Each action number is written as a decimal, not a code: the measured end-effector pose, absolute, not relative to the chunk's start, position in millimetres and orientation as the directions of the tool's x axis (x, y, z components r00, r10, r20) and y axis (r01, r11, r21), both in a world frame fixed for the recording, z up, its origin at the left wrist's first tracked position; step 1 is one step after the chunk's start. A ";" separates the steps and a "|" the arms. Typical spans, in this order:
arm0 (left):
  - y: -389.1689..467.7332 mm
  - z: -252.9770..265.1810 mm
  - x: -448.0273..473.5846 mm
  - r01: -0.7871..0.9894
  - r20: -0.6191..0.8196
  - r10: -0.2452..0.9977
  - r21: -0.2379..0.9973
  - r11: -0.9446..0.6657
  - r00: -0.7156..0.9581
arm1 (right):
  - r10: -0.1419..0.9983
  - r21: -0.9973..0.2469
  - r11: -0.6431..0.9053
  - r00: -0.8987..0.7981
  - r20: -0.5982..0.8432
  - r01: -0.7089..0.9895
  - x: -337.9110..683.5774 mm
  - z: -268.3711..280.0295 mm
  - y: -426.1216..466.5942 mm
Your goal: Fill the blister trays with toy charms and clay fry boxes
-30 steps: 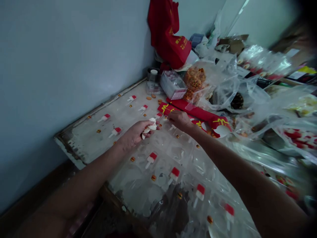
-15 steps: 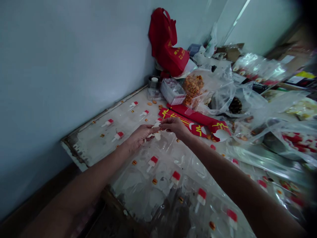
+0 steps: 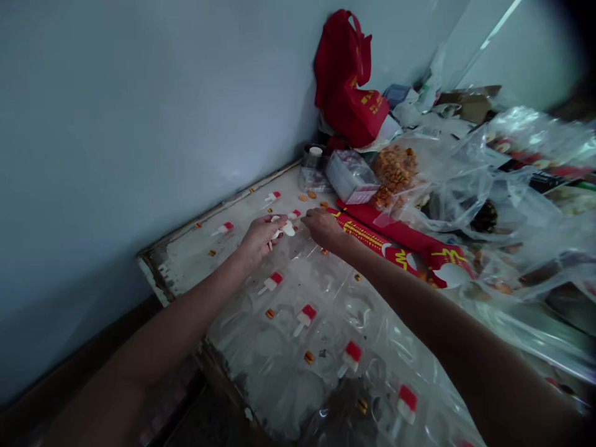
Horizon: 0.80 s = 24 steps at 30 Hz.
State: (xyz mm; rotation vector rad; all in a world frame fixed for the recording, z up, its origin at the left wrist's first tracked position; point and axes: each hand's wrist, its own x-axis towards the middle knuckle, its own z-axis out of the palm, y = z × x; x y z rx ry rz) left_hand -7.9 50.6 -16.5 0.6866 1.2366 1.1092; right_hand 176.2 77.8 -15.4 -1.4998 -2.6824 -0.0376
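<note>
My left hand [image 3: 261, 238] is closed around several small flat white pieces [image 3: 288, 229], which stick out past its thumb and fingertips. To its right, my right hand [image 3: 322, 227] hovers low over the clear plastic sheet [image 3: 321, 273], with its fingers pinched together; what they hold, if anything, is too small to make out. Between the hands lies a small red-and-white popsicle piece [image 3: 294, 214]. More popsicle pieces [image 3: 306, 316] and tiny burger pieces [image 3: 309, 357] sit in spaced rows on the sheet.
Red printed card strips [image 3: 367, 239] lie beyond my right hand. Behind them are a clear box [image 3: 352, 177], a bag of orange-brown pieces [image 3: 395, 166] and a red cloth bag [image 3: 347, 81]. Crumpled plastic bags crowd the right. A wall [image 3: 139, 124] borders the table's left side.
My hands, together at the white pieces before, have come apart; the right one is now separate, at the right. The view has turned left, so the table's things sit farther right.
</note>
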 end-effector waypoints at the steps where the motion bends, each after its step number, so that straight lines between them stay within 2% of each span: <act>1: 50.1 -16.0 -7.3 -0.290 -0.383 0.922 0.891 0.349 -0.066 | 0.889 -0.148 0.456 -0.442 0.122 0.878 175.0 -14.1 72.4; 3: 45.7 -14.4 -4.1 -0.312 -0.381 0.920 0.888 0.337 -0.090 | 0.962 -0.531 0.273 -0.237 0.136 0.802 171.2 -11.9 59.5; 5: 37.9 -12.7 1.2 -0.332 -0.371 0.924 0.886 0.323 -0.090 | 0.993 -0.861 0.037 -0.119 -0.027 0.507 165.1 -11.6 46.1; 6: 33.6 -12.0 3.9 -0.341 -0.365 0.927 0.885 0.316 -0.088 | 0.986 -0.941 -0.085 -0.111 -0.127 0.329 161.8 -12.5 40.1; 7: 29.6 -11.5 6.0 -0.348 -0.358 0.930 0.885 0.308 -0.088 | 0.969 -0.966 -0.191 -0.124 -0.214 0.173 158.8 -13.9 35.0; 9: 24.6 -10.7 6.5 -0.360 -0.341 0.934 0.888 0.285 -0.103 | 0.928 -0.941 -0.339 -0.165 -0.334 -0.002 155.6 -17.9 29.1; 12: 29.5 -8.5 -6.7 -0.383 -0.298 0.938 0.899 0.213 -0.178 | 0.906 -0.927 -0.370 -0.193 -0.376 0.069 157.8 -23.0 34.7; 14: 40.6 -6.1 -23.3 -0.401 -0.266 0.936 0.902 0.158 -0.229 | 0.944 -0.945 -0.262 -0.152 -0.293 0.194 160.4 -23.9 50.5; 16: 54.3 -4.6 -40.7 -0.418 -0.253 0.935 0.899 0.132 -0.249 | 0.992 -0.915 -0.028 -0.098 -0.074 0.403 159.7 -22.8 74.8; 17: 61.1 -4.6 -48.2 -0.425 -0.256 0.934 0.896 0.132 -0.250 | 0.994 -0.837 0.099 -0.099 0.054 0.538 157.4 -22.0 89.0; 19: 72.8 -6.2 -59.2 -0.429 -0.279 0.928 0.890 0.154 -0.246 | 0.948 -0.538 0.302 -0.190 0.255 0.787 149.8 -21.2 117.8; 21: 81.6 -9.4 -65.3 -0.423 -0.305 0.920 0.888 0.182 -0.244 | 0.909 -0.289 0.382 -0.302 0.285 0.878 140.8 -22.6 142.6; 22: 85.1 -11.2 -67.3 -0.418 -0.316 0.918 0.887 0.195 -0.242 | 0.898 -0.219 0.408 -0.347 0.269 0.886 137.1 -24.3 152.4; 24: 90.5 -14.3 -70.4 -0.410 -0.331 0.915 0.886 0.217 -0.232 | 0.883 -0.170 0.449 -0.407 0.234 0.877 132.7 -28.6 166.0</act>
